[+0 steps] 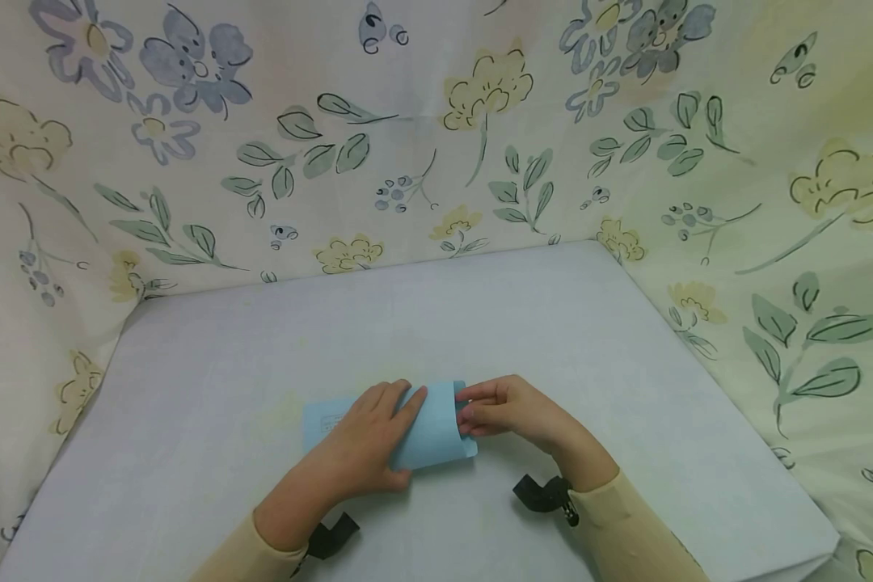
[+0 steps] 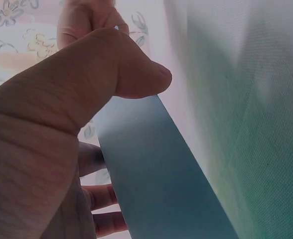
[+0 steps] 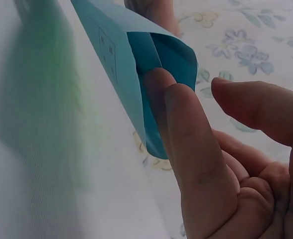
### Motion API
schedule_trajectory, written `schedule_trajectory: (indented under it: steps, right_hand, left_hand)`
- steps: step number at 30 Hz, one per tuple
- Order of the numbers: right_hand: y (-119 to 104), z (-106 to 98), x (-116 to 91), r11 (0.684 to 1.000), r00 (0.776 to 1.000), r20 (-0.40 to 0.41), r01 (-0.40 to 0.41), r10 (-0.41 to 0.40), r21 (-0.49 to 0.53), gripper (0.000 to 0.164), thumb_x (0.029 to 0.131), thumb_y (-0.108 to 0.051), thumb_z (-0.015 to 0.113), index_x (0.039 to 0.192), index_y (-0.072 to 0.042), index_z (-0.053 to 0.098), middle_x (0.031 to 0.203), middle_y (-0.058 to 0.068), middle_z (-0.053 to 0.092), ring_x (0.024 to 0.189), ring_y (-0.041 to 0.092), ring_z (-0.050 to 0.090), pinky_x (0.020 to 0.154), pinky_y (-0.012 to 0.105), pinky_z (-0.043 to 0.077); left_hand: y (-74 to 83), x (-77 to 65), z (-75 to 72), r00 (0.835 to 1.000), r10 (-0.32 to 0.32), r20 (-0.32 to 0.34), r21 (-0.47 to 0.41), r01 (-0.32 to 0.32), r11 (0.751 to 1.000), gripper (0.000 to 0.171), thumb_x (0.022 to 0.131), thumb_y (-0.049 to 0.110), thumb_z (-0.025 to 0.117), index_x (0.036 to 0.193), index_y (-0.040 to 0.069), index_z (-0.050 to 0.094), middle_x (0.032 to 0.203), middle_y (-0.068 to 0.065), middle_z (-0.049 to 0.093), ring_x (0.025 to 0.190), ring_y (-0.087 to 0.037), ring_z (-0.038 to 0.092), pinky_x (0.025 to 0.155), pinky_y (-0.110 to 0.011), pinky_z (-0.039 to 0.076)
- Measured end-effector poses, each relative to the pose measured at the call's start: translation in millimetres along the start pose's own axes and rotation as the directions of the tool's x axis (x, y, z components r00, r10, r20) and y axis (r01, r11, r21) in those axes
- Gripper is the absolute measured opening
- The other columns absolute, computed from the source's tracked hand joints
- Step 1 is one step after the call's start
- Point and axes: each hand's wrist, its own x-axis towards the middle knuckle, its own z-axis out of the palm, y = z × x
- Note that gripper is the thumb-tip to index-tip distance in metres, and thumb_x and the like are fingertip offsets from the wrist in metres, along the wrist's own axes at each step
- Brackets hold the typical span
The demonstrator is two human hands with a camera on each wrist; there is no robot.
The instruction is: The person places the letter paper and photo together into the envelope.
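A light blue paper envelope [image 1: 432,420] extends left to right above the white tabletop, its open mouth at the right end. My left hand [image 1: 367,436] holds it across the middle, fingers spread over the upper face and thumb at the near edge. In the left wrist view the thumb [image 2: 141,79] overlaps one long edge of the envelope [image 2: 146,164]. My right hand [image 1: 520,412] reaches to the mouth. Two of its fingers [image 3: 191,124] extend at the opening of the envelope [image 3: 104,42], one tip inside; the thumb [image 3: 251,102] stands apart. Inside, a paper edge shows.
A white cloth-covered table [image 1: 211,420] spreads around the hands. Floral fabric [image 1: 407,162] hangs behind it and along both sides. Black wrist mounts [image 1: 541,493] sit at both sleeve cuffs, close above the table. Small print marks the envelope's left end.
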Motion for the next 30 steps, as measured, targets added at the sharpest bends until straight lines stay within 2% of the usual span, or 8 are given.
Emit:
schedule_trajectory:
  steps: [5,16,23,30]
  right_hand:
    - [1,0,0,1.0,1.0,0.028,-0.003,0.002,0.024,0.048,0.1,-0.014,0.066,0.137,0.015,0.055,0.112,0.018,0.074,0.102,0.026,0.073,0.088,0.039,0.058]
    - [6,2,3,0.992,0.996,0.081,-0.039,0.029,0.118,0.051,0.101,-0.013,0.061,0.14,0.018,0.048,0.117,0.021,0.07,0.106,0.027,0.071,0.091,0.04,0.057]
    - [7,7,4,0.984,0.979,0.202,-0.023,-0.014,0.177,0.039,0.102,-0.012,0.057,0.133,0.012,0.06,0.125,0.017,0.068,0.112,0.027,0.069,0.094,0.042,0.055]
    - [6,14,3,0.961,0.968,0.252,-0.053,-0.018,0.27,0.034,0.101,-0.012,0.058,0.127,0.009,0.06,0.12,0.012,0.069,0.11,0.026,0.068,0.096,0.044,0.055]
  left_hand:
    - [0.0,-0.6,0.7,1.0,0.005,-0.004,0.009,-0.005,1.0,0.108,0.074,0.05,0.085,0.159,0.005,0.036,0.151,-0.018,0.04,0.134,-0.034,0.041,0.114,-0.048,0.037]
    - [1.5,-1.1,1.4,1.0,0.004,0.0,-0.001,-0.004,1.0,0.108,0.074,0.049,0.085,0.159,0.005,0.035,0.152,-0.018,0.039,0.136,-0.034,0.04,0.115,-0.049,0.036]
    - [3.5,-0.5,1.4,1.0,0.023,0.001,-0.002,-0.023,1.0,0.107,0.075,0.048,0.085,0.159,0.004,0.035,0.153,-0.019,0.038,0.136,-0.035,0.04,0.114,-0.049,0.036]
    - [5.5,0.0,3.3,0.999,0.039,-0.013,0.014,-0.039,0.999,0.107,0.073,0.048,0.085,0.158,0.004,0.036,0.151,-0.018,0.039,0.134,-0.034,0.041,0.115,-0.049,0.035]
